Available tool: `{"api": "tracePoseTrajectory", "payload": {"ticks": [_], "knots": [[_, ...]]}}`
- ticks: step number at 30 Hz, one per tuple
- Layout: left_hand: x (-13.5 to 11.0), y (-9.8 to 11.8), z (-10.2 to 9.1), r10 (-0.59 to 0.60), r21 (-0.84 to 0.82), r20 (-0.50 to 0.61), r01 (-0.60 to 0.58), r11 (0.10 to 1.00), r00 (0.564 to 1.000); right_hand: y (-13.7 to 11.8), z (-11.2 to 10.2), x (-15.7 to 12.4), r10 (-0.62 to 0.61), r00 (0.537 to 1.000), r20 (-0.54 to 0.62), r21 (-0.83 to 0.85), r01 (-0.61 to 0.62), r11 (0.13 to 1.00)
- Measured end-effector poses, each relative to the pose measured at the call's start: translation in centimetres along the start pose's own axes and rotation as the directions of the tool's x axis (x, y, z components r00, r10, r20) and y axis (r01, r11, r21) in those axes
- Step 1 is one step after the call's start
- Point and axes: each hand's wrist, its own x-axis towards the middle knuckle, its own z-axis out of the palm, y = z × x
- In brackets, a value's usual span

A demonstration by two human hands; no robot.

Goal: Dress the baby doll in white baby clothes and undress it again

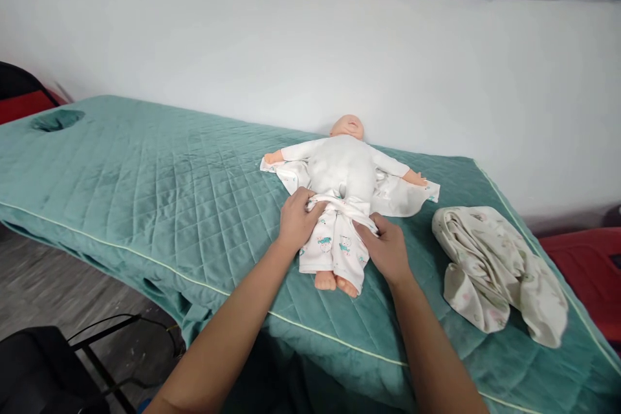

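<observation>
A baby doll (342, 160) with a white cloth body lies on its back, head toward the wall and arms spread wide. White printed baby pants (334, 242) cover its legs, and its bare feet stick out below the cuffs. My left hand (297, 218) pinches the waistband at the left hip. At the right hip, my right hand (387, 247) has its thumb and fingers closed on the same waistband. A white printed baby shirt (400, 195) is spread open beneath the doll's back and arms.
A crumpled cream patterned cloth (502, 272) lies right of the doll. Everything rests on a green quilted bed cover (160, 174) with a face hole (58, 119) at far left. A white wall stands behind; a black chair (43, 369) is at lower left.
</observation>
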Motion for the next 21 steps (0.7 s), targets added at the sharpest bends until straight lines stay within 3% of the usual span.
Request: {"api": "tracePoseTrajectory", "payload": {"ticks": [6, 14, 21], "knots": [[-0.6, 0.8, -0.5, -0.049, -0.039, 0.036, 0.05, 0.998, 0.998, 0.2, 0.0, 0.6, 0.02, 1.0, -0.025, 0.04, -0.019, 0.999], [-5.0, 1.7, -2.8, -0.08, -0.208, 0.182, 0.118, 0.971, 0.98, 0.7, 0.1, 1.2, 0.045, 0.998, -0.036, 0.015, -0.045, 0.999], [-4.8, 1.2, -2.4, -0.041, -0.135, 0.185, 0.067, 0.989, 0.982, 0.4, -0.3, -0.3, -0.002, 1.0, -0.015, 0.086, 0.003, 0.996]]}}
